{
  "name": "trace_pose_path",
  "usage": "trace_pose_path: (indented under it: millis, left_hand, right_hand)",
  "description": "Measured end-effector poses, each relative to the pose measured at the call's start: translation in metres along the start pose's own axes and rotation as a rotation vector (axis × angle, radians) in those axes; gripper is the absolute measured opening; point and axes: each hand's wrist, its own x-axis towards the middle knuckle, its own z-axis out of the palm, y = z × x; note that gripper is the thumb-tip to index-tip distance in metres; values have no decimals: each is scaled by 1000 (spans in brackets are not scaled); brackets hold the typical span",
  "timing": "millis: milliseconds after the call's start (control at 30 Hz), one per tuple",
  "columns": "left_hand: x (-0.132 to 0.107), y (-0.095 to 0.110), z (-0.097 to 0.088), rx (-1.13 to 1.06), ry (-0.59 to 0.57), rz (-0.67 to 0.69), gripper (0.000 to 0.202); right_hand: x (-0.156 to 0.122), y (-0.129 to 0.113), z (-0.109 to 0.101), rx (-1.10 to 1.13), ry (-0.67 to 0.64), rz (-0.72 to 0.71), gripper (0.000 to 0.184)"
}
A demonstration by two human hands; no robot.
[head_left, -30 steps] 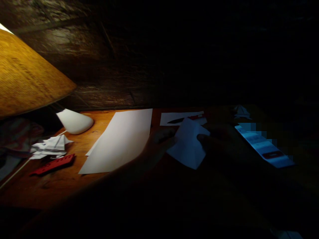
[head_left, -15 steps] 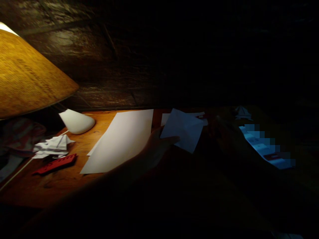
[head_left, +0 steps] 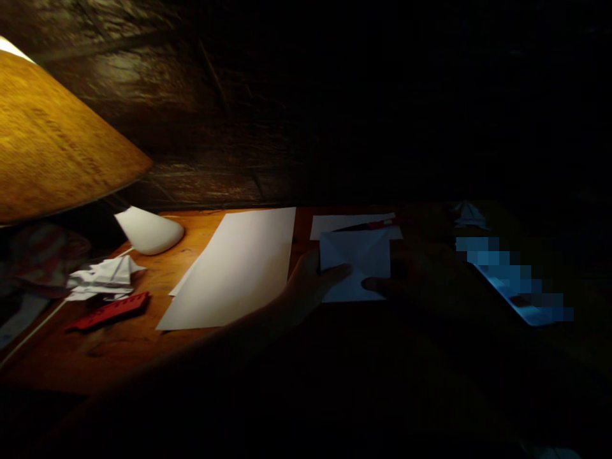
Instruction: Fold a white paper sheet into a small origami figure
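A square piece of paper (head_left: 356,258) with crease lines meeting near its middle is held up between my two hands, one edge toward me. My left hand (head_left: 310,277) grips its left side, thumb lying on the face. At the right side, my right hand (head_left: 399,280) pinches it, the thumb showing dark against the paper and the rest lost in shadow. Behind the square lies a white paper strip (head_left: 325,224), with a dark, thin tool with a red part (head_left: 380,224) across it.
White sheets (head_left: 239,274) lie on the wooden table (head_left: 43,363) to the left. Further left are a red ruler-like piece (head_left: 109,311), folded paper (head_left: 105,277) and a lamp base (head_left: 153,233) under a yellow shade (head_left: 62,140). A lit screen (head_left: 502,290) and another folded paper (head_left: 468,215) are at right.
The paper square has turned from a tilted diamond to nearly straight. My right hand has moved in from the right and taken its right side; the left hand keeps its grip.
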Motion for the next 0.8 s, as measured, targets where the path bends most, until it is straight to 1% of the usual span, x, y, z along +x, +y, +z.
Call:
trace_pose_path:
  millis: [33,100,133,167,233,267,367,433,533,633,700,800]
  left_hand:
    - [1,0,-1,-24,35,-8,34]
    - [5,-1,-3,-60,114,-7,41]
    - [7,-1,-4,-64,140,11,44]
    - [8,0,-4,-55,141,35,43]
    - [11,0,-6,10,82,90,36]
    - [12,0,-6,62,40,123,36]
    - [13,-3,-9,230,-70,222,47]
    - [12,-6,-12,351,-117,279,58]
    - [8,-8,-15,590,-112,325,74]
    - [5,-7,-15,746,-89,352,80]
    - [4,-6,-15,813,-85,362,84]
    - [5,-6,-15,897,-79,374,86]
  right_hand:
    - [0,0,0,-1,-23,8,32]
    - [0,0,-1,-19,-47,28,31]
    - [0,1,-1,-29,-50,43,30]
    - [0,2,-1,-33,-48,55,29]
    - [2,6,-2,-27,-30,57,31]
    - [4,10,-3,-19,-27,47,33]
    - [8,21,-7,-24,-34,1,38]
    - [10,28,-9,-75,-12,-26,39]
    - [10,32,-10,-224,46,-59,34]
    - [9,35,-9,-338,69,-111,28]
    - [8,39,-8,-386,118,-130,33]
    - [10,46,-6,-441,226,-119,46]
